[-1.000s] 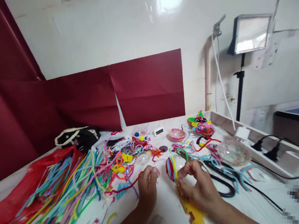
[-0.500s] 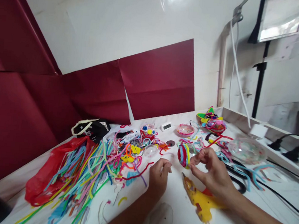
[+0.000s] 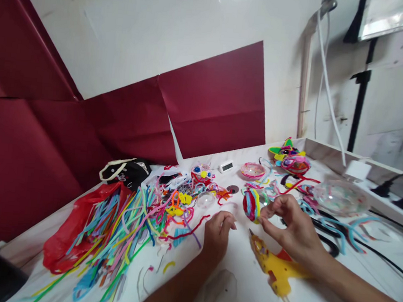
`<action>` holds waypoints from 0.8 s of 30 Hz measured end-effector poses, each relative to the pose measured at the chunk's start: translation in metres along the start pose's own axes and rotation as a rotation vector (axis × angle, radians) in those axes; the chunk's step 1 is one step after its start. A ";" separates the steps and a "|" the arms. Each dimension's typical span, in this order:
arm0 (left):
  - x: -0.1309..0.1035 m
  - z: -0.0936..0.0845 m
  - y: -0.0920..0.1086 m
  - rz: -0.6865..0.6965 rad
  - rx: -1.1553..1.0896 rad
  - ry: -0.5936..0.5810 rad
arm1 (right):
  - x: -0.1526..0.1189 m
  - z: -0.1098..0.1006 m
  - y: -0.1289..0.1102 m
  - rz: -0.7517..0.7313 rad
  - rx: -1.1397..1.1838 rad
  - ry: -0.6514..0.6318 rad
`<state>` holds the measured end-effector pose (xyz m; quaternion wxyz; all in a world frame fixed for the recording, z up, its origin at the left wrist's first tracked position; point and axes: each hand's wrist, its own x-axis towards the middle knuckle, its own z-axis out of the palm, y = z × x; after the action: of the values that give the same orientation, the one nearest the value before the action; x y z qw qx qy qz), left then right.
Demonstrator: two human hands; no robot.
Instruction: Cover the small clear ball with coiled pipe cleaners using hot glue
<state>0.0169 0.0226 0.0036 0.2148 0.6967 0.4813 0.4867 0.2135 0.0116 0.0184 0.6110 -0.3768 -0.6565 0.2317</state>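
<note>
In my right hand (image 3: 292, 226), thumb and fingertips pinch the right edge of a small ball wrapped in striped pipe cleaners (image 3: 251, 206), red, blue and yellow; clear plastic shows on its far side. My left hand (image 3: 219, 233) is closed to the left of the ball and apart from it, its fingers curled together; whether they hold something small is hidden. Under my right hand lies a yellow hot glue gun (image 3: 271, 267), nozzle pointing away from me. Just left of my left hand is a dark red pipe cleaner (image 3: 194, 229).
Loose pipe cleaners (image 3: 125, 238) spill from a red plastic bag (image 3: 68, 238) at left. Behind are a decorated ball with eyes (image 3: 202, 173), a clear half shell (image 3: 206, 199), a pink-lined bowl (image 3: 253, 170) and a small digital timer (image 3: 226, 166). Cables and a power strip (image 3: 392, 200) line the right.
The view has shifted slightly, so the table's things sit a little further right. Both hands keep nearly the same pose, and the striped ball stays in my right hand.
</note>
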 end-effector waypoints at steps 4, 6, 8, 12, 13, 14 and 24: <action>0.000 0.001 -0.002 -0.020 -0.027 -0.014 | -0.002 0.001 0.000 0.004 0.008 -0.004; 0.000 0.002 -0.003 -0.029 -0.040 -0.014 | -0.002 0.001 0.001 0.011 0.016 0.000; 0.001 0.001 -0.003 -0.037 -0.046 -0.007 | -0.002 0.000 0.003 0.031 0.034 0.001; 0.003 -0.002 -0.002 -0.051 -0.038 0.018 | 0.002 0.000 0.001 0.131 0.168 0.012; 0.004 -0.003 -0.002 -0.048 -0.034 0.023 | 0.003 0.000 -0.001 0.167 0.225 0.014; 0.004 -0.004 -0.002 -0.041 -0.029 0.026 | 0.004 0.000 -0.003 0.210 0.286 0.015; 0.006 -0.007 -0.005 -0.039 -0.061 0.070 | 0.009 0.000 -0.020 0.537 0.681 0.040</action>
<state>0.0091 0.0290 0.0057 0.2283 0.6627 0.4871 0.5210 0.2095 0.0060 0.0392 0.6312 -0.3155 -0.4093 0.5783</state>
